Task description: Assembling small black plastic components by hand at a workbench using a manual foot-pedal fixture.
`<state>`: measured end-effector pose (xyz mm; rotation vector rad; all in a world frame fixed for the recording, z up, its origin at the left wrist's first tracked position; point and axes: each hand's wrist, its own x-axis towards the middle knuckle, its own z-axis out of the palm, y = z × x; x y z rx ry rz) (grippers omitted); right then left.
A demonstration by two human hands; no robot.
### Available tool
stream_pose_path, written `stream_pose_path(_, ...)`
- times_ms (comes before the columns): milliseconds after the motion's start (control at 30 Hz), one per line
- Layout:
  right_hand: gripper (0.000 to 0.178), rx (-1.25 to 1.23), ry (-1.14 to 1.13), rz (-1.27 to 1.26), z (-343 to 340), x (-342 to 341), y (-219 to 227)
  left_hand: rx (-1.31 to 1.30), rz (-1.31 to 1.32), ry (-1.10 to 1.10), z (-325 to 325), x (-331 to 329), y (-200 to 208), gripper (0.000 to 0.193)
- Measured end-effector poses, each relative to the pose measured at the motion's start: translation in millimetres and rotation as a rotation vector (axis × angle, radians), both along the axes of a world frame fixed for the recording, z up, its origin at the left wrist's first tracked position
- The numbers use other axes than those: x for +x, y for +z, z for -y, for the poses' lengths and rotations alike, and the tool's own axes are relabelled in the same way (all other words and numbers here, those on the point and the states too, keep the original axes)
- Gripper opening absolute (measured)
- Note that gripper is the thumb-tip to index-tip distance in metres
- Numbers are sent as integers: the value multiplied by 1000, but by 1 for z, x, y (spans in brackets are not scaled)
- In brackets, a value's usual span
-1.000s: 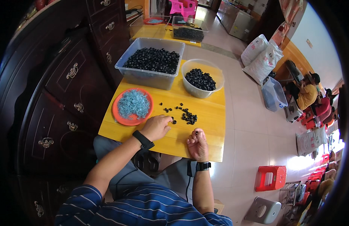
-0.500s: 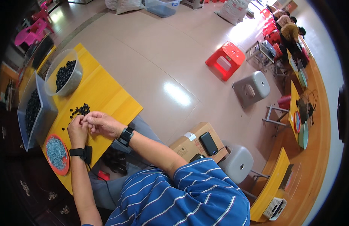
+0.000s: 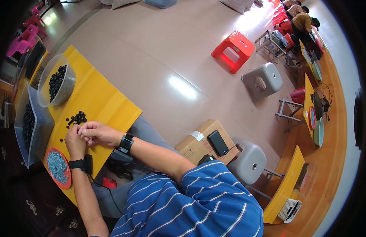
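My left hand (image 3: pixel 75 141) and my right hand (image 3: pixel 99 133) meet over the yellow table (image 3: pixel 105 104), fingers pinched together at the tips. Whatever they hold between them is too small or hidden to make out. Just beyond the fingers lies a loose heap of small black parts (image 3: pixel 78 117). Close to my left wrist rests an orange-red plate (image 3: pixel 68 179) bearing a pile of small blue-grey pieces (image 3: pixel 56 164). Farther off stands a round clear tub (image 3: pixel 68 89) of black parts, and to its near left a rectangular clear bin (image 3: pixel 42 122) holds more of them.
A cardboard box (image 3: pixel 187 147) with a black phone-like device (image 3: pixel 217 143) on it sits to my right, beside a grey stool (image 3: pixel 249 160). Beyond are another grey stool (image 3: pixel 266 81) and a red stool (image 3: pixel 233 51). Other people (image 3: pixel 303 23) bend over work at far right.
The view has shifted slightly, so the table and tubs appear a little farther left. Both hands stay pinched together at the same spot by the black heap.
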<state>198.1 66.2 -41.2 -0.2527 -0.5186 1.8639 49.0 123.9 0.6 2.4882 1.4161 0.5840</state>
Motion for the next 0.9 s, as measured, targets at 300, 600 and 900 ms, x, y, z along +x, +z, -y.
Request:
stream_pose_path(300,19,-19,4,5,3,2,0,-155,269,186,56,-18,14,14)
stream_pose_path(600,20,-53,26,79,3,-3,5,-331,740,230,113,-53,13,11)
stream_pose_path(900,22,-61,6,200,4,11,7,-438,895,312,151,-70,19,8)
